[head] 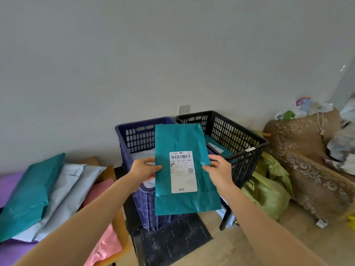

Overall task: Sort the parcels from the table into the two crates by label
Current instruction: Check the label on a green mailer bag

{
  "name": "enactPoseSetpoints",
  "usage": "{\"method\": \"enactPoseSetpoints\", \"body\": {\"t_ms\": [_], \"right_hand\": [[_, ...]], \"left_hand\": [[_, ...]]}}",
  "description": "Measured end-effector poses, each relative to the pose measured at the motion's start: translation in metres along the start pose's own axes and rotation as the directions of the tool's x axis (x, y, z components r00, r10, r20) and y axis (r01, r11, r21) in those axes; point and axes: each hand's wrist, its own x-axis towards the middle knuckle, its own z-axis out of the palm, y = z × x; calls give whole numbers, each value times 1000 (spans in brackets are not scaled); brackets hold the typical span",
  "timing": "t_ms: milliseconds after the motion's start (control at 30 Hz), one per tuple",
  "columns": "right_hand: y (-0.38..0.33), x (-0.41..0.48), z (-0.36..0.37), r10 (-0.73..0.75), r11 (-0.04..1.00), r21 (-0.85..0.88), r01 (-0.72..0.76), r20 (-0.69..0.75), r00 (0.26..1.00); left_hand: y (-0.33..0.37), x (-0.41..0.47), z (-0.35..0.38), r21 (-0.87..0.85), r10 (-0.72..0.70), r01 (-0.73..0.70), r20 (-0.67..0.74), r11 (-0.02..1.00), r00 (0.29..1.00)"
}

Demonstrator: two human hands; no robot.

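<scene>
Head view: your left hand (144, 169) and right hand (218, 168) pinch teal parcel (184, 143) by side edges, upright before blue crate (134, 135) and black crate (230, 131). Likely light, floppy, slick; grip both edges.

1. The wooden table (120, 223) at the left carries overlapping parcels: a teal parcel (28, 192) on top, two pale grey parcels (65, 191) under it, then a pink parcel (103, 244) and a purple parcel (9, 185).
2. The floor (249, 244) bears a dark mat (172, 239), with a blue crate (142, 200) at its far end and a green bag (269, 194) to the right.
</scene>
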Motion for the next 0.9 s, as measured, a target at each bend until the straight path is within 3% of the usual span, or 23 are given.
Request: {"method": "enactPoseSetpoints", "body": {"t_ms": [300,500,700,900], "right_hand": [[2,142,64,13,989,-145,4,116,993],[24,190,99,50,974,-227,-6,189,981],[55,225,130,125,931,-366,-12,287,950],[88,265,159,227,926,-368,-87,357,906]], "left_hand": [[20,120,-2,-77,-81,74,-94,994,992],[9,176,0,-88,-189,176,-178,981,966],[-19,218,2,-119,-315,293,-265,949,912],[-51,258,2,-170,-406,368,-345,914,846]]}}
